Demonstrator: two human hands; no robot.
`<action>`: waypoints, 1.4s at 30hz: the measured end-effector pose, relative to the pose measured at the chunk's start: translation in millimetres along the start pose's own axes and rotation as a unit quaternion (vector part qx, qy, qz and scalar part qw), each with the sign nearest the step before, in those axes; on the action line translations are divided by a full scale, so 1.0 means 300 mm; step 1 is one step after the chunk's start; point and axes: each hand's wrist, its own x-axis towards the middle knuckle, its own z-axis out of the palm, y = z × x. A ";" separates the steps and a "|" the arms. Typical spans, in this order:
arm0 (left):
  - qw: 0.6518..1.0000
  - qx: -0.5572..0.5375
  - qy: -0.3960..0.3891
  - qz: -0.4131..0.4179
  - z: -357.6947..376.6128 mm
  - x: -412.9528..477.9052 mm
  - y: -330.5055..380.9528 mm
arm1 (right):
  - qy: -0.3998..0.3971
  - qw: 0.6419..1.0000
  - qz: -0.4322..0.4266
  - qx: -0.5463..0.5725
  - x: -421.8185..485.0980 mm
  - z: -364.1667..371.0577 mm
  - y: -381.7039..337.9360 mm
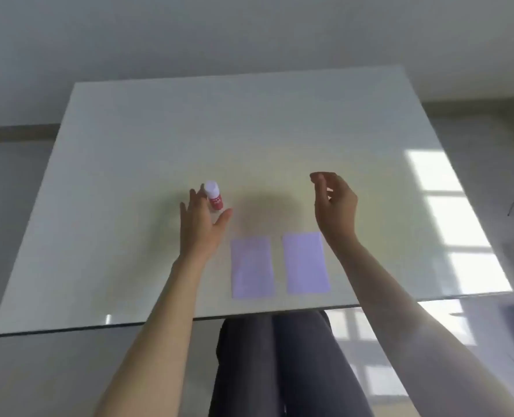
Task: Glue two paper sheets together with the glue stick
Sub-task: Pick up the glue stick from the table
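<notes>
A glue stick [214,196] with a red body and a white cap stands upright on the white table [129,176]. My left hand [200,225] is spread open just beside it, fingers to its left and thumb below it, not clearly touching. Two pale purple paper sheets lie flat side by side near the front edge: the left sheet [252,267] and the right sheet [306,262], a small gap between them. My right hand [335,206] hovers above the table beyond the right sheet, fingers loosely curled, holding nothing.
The table's front edge [189,322] runs just past the sheets, with my dark-trousered legs [279,356] under it. Bright window reflections [454,221] fall on the table's right side. Grey floor surrounds the table.
</notes>
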 end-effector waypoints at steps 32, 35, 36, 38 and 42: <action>0.925 0.027 0.175 0.336 -0.093 -0.372 0.143 | -0.216 0.964 -0.155 0.014 -0.289 -0.115 -0.033; 0.927 0.030 0.174 0.331 -0.090 -0.361 0.132 | -0.294 0.940 -0.162 0.060 -0.265 -0.134 -0.020; 0.928 0.032 0.170 0.330 -0.086 -0.358 0.130 | -0.304 0.939 -0.145 0.068 -0.257 -0.136 -0.023; 0.930 0.038 0.158 0.329 -0.074 -0.352 0.132 | -0.279 0.950 -0.130 0.057 -0.252 -0.123 -0.031; 0.942 0.056 0.117 0.310 -0.080 -0.312 0.132 | -0.223 0.952 -0.206 0.034 -0.238 -0.106 -0.045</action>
